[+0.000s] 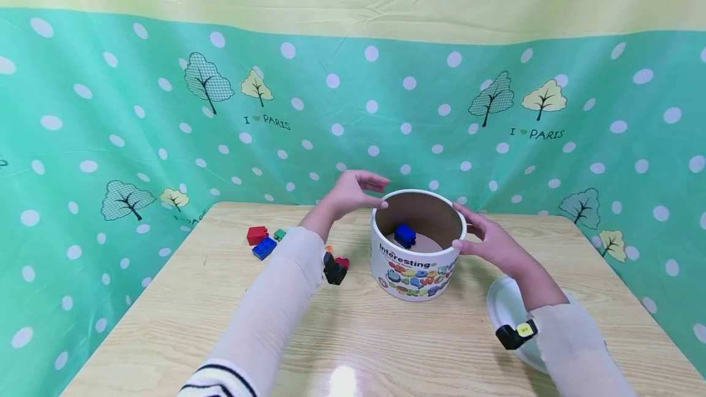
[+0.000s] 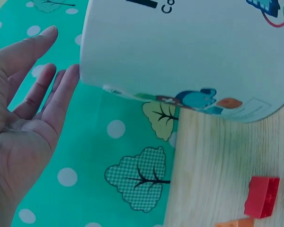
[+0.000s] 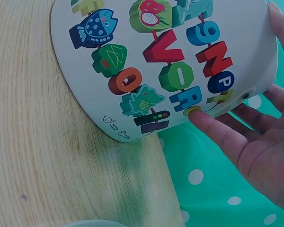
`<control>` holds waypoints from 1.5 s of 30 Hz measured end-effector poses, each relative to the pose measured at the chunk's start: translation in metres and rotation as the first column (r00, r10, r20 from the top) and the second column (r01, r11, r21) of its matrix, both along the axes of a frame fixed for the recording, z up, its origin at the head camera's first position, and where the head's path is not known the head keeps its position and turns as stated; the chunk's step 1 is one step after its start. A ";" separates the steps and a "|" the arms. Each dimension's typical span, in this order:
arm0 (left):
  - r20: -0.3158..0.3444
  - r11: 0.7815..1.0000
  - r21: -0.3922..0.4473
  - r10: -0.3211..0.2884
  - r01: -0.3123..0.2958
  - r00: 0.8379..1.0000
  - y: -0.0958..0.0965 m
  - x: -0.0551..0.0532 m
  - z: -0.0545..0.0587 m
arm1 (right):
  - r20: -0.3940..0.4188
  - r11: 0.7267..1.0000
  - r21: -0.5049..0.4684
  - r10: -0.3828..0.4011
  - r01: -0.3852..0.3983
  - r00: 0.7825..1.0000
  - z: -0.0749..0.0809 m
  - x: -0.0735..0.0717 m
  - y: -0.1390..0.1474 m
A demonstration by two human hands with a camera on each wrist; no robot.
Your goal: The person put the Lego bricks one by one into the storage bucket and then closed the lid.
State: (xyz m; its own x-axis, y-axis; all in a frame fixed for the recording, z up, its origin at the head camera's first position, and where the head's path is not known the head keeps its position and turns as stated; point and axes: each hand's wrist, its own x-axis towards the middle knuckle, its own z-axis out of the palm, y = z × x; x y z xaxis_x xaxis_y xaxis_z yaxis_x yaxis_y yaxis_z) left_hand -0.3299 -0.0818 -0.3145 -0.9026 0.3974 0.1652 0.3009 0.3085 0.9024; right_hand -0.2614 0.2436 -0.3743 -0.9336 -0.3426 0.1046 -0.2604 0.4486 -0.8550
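A round white tub point(image 1: 415, 271), printed "Interesting" with colourful letters and pictures, stands uncovered on the table. One blue toy brick point(image 1: 405, 236) lies inside on its floor. To the left of the tub is my left hand point(image 1: 357, 192), fingers spread and fairly straight, thumb at the rim; its fingertips come right up to the tub's edge in the left wrist view. My right hand point(image 1: 488, 241) is at the opposite side. Its thumb touches the printed wall point(image 3: 170, 85) in the right wrist view, with the fingers spread along the side and rim.
Left of the tub lie a red brick point(image 1: 257, 235), a blue brick point(image 1: 264, 248), a small green piece point(image 1: 279, 234) and another red brick point(image 1: 342, 262), partly behind the left forearm. A round white lid point(image 1: 501, 300) lies under the right forearm. A dotted green curtain point(image 1: 353, 109) hangs behind the table.
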 end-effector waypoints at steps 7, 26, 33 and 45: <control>-0.043 0.999 0.041 -0.004 0.006 0.999 -0.017 0.005 0.000 | -0.001 1.000 0.006 -0.010 0.010 1.000 0.001 0.001 0.003; -0.065 0.998 0.061 0.021 -0.017 0.998 -0.052 0.028 -0.007 | -0.003 1.000 -0.013 -0.002 0.002 1.000 0.000 -0.001 0.001; -0.049 0.993 0.103 0.055 -0.050 0.997 -0.069 0.038 -0.015 | 0.008 1.000 -0.014 -0.001 0.001 1.000 0.000 -0.001 0.000; -0.011 0.987 0.148 0.071 -0.068 0.997 -0.097 0.058 -0.029 | 0.017 1.000 -0.026 -0.001 0.001 1.000 -0.001 0.000 0.001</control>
State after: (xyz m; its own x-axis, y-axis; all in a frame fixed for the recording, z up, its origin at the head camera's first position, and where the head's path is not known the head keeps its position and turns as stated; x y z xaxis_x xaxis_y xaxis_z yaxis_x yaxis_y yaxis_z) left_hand -0.2722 -0.1787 -0.3437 -0.9239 0.3041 0.2324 0.2987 0.1929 0.9347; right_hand -0.2619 0.2442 -0.3749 -0.9358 -0.3388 0.0974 -0.2450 0.4262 -0.8708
